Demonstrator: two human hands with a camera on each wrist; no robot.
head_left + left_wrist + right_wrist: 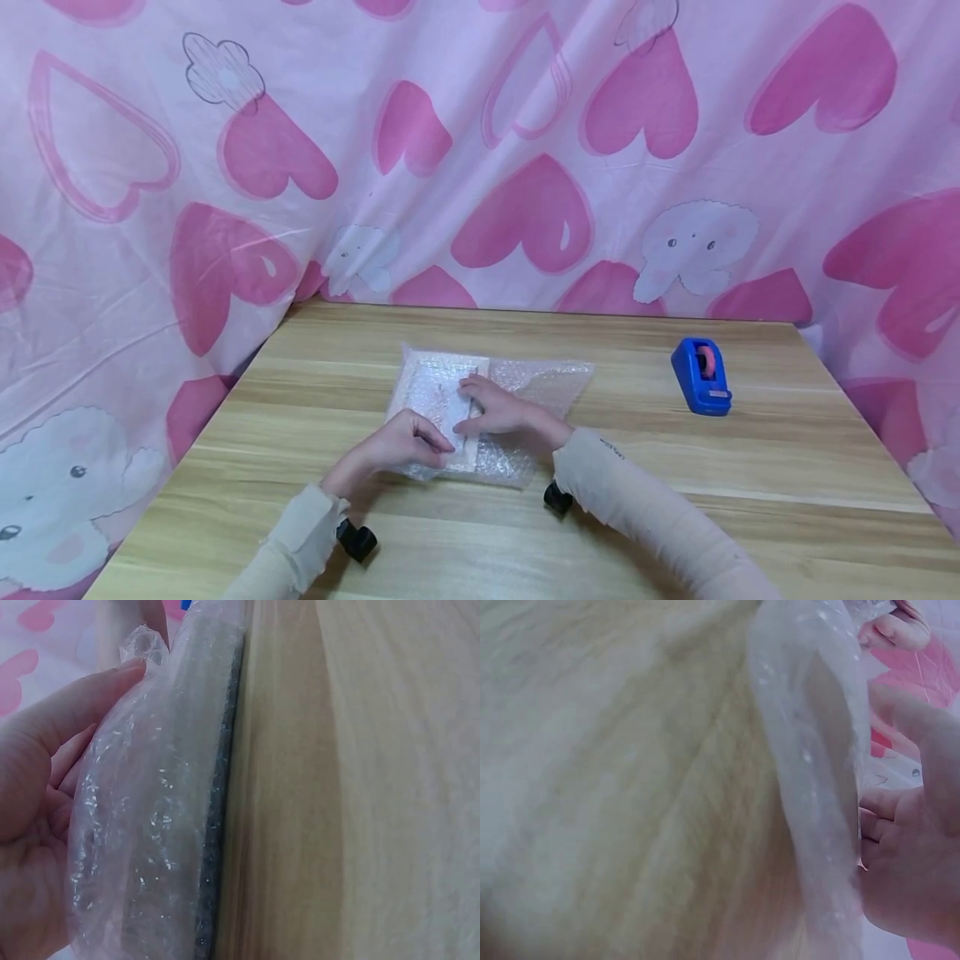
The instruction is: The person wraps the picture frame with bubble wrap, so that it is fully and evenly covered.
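Note:
A flat white rectangular thing with a frame-like border (pixel 474 454) lies on the table under clear bubble wrap (pixel 536 383). The wrap's loose part spreads out to its right. My left hand (pixel 405 440) is at the near left of the package, pinching the wrap between thumb and fingers; in the left wrist view the thumb (pixel 112 679) sits on a raised fold of it. Over the right border is my right hand (pixel 501 408), thumb and fingers spread and resting on the wrapped surface. The right wrist view shows its palm (pixel 911 862) beside the wrap's edge.
A blue tape dispenser (pixel 702 377) with a pink roll stands at the right of the wooden table (pixel 600 550). Behind and to both sides hangs a pink curtain (pixel 480 200) with hearts. A black wrist camera (pixel 356 540) sits under the left sleeve.

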